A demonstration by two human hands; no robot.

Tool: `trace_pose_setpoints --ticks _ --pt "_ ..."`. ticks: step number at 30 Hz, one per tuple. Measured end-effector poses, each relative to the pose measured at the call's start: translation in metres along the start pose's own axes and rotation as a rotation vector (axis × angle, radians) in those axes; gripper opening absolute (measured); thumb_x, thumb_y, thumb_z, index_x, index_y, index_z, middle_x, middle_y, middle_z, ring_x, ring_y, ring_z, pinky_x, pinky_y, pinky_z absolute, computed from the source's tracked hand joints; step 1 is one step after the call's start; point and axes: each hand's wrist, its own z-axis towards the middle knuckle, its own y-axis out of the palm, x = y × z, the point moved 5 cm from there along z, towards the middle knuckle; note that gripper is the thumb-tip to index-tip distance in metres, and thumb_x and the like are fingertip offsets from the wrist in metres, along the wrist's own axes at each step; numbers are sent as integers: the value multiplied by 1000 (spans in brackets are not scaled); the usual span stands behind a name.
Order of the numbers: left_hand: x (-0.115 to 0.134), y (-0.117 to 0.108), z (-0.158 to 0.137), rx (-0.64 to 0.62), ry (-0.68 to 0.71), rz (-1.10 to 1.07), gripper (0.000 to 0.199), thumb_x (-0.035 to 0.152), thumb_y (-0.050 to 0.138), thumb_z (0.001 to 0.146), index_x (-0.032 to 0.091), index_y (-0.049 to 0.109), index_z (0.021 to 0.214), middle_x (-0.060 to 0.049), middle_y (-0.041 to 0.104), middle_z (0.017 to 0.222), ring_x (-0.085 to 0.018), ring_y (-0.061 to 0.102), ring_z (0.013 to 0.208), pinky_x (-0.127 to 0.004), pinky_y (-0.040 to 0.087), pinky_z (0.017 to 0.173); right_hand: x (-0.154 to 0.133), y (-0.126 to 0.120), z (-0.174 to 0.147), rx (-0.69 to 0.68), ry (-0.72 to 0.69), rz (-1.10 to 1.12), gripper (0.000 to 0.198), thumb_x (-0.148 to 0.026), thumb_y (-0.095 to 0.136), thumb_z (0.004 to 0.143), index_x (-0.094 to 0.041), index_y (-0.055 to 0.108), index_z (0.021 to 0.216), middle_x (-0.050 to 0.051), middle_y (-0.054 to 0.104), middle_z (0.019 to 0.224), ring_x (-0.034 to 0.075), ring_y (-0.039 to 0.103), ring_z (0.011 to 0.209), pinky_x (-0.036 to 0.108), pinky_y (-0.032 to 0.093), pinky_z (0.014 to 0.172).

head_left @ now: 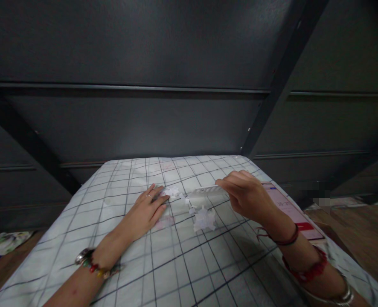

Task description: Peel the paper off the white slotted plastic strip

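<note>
My right hand point(246, 194) pinches the end of a thin, flat white strip point(204, 192) with a row of small cutouts or raised marks, held tilted just above the table. What the strip is, I cannot tell. My left hand point(149, 207) lies on the cloth with its fingers stretched out, the fingertips touching or right beside a small white jagged-edged cluster point(172, 191). Below the strip rests a larger white star-edged piece point(204, 218). A clear scrap with pinkish print point(165, 221) is by my left thumb. Small white bits lie between these pieces.
A white cloth with dark grid lines point(176, 264) covers the table. On the right side, beyond my wrist, lies a phone point(294, 213) with a lit pinkish screen. A dark panelled wall point(150, 123) borders the table's far edge. Wooden floor point(362, 226) shows at the right.
</note>
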Motion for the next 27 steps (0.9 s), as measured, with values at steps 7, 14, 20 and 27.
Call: trace_pose_setpoints --ticks 7,14,20,27 --pt "-1 1 0 -1 -21 -17 43 39 29 98 18 59 120 -12 50 135 -31 32 135 -54 36 106 0 -1 -1 -1 18 42 35 3 38 70 -18 61 87 2 57 67 16 44 66 30 32 62" --pt "1 4 1 -57 -13 12 45 38 29 98 17 56 126 -15 48 135 -34 32 134 -55 36 104 -2 4 2 -9 20 16 36 4 38 69 -16 63 86 2 57 65 16 42 64 30 32 62" --pt "5 4 1 -58 1 -14 40 39 32 98 23 59 124 -10 47 137 -32 31 134 -54 32 107 -2 6 2 -59 29 28 32 2 38 70 -15 63 82 3 55 63 17 42 64 31 31 61" --pt "11 1 1 -72 59 -56 37 37 34 98 27 59 122 -8 44 140 -32 29 136 -55 36 105 -10 5 6 -10 -10 38 38 5 36 74 -16 62 92 3 60 71 16 45 66 30 33 63"
